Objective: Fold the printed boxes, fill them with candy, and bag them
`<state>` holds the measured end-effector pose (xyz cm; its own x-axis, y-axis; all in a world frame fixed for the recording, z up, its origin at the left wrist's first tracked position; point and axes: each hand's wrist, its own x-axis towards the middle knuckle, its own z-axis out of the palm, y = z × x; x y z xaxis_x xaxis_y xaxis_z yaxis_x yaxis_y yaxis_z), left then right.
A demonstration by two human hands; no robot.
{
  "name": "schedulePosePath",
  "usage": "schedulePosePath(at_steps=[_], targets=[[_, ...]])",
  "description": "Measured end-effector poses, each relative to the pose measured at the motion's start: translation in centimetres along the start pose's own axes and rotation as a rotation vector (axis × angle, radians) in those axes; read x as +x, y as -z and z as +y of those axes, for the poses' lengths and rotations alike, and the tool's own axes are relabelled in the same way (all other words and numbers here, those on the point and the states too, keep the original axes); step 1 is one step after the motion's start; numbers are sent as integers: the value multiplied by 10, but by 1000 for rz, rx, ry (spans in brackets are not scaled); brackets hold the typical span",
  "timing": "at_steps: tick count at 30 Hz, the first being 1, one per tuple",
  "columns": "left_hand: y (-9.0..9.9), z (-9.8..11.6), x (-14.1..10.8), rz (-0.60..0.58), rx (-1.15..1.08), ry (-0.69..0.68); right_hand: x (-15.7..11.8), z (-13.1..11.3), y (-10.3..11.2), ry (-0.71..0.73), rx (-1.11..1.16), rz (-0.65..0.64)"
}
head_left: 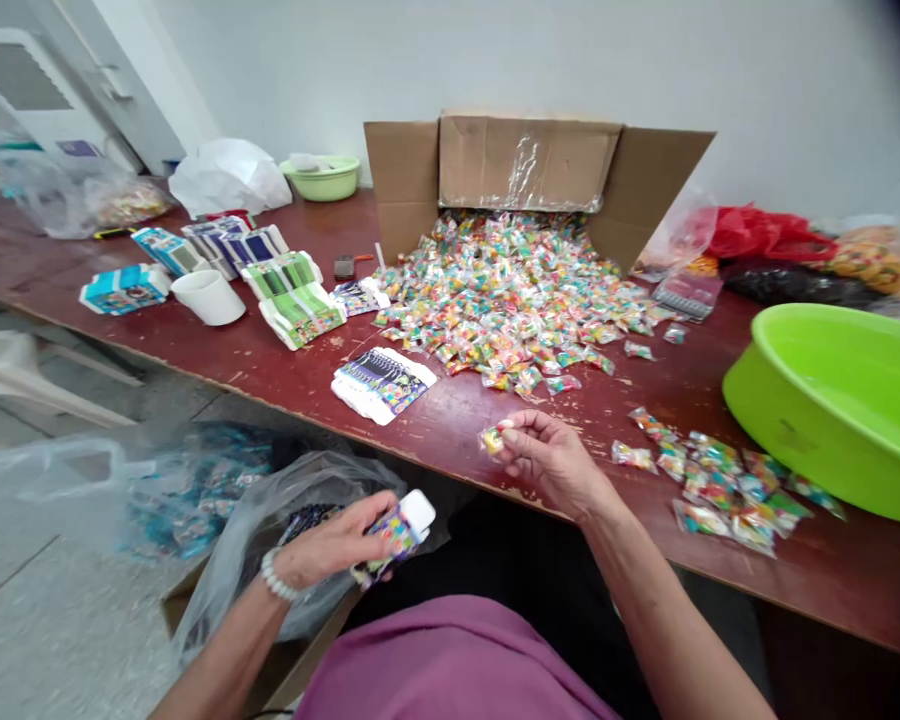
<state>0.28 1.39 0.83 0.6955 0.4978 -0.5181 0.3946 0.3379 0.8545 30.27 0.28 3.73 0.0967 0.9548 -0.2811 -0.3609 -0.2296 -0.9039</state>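
Note:
My left hand (345, 545) is closed around a small purple printed box (397, 535), its white flap raised at the top, above an open plastic bag. Over the table's front edge, my right hand (547, 455) pinches a small wrapped candy packet (493, 438) between thumb and fingers. A stack of flat purple cartons (384, 383) lies on the red table (450, 425), left of my right hand. Behind it, a large heap of candy packets (510, 300) spills out of a cardboard box (525, 165) lying on its side. A smaller group of packets (727, 480) lies at the right.
A green basin (832, 410) stands at the right. Green cartons (296, 298), a white cup (208, 297) and blue cartons (126, 289) are at the left. Below the table are a plastic bag (232, 540) and a white stool (22, 380). Red bags (765, 233) lie at the back right.

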Motion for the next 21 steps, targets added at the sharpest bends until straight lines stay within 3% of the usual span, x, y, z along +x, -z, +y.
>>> schedulePosePath(at_steps=[5, 10, 17, 21], targets=[[-36, 30, 12, 53, -202, -189, -22, 19, -25, 128, -243, -102], [-58, 34, 19, 117, -184, -239, -30, 28, -32, 271, -476, -125], [-70, 34, 25, 164, -344, -267, -35, 31, -43, 309, -425, 16], [-67, 33, 28, 226, -470, -297, -39, 30, -41, 390, -616, -146]])
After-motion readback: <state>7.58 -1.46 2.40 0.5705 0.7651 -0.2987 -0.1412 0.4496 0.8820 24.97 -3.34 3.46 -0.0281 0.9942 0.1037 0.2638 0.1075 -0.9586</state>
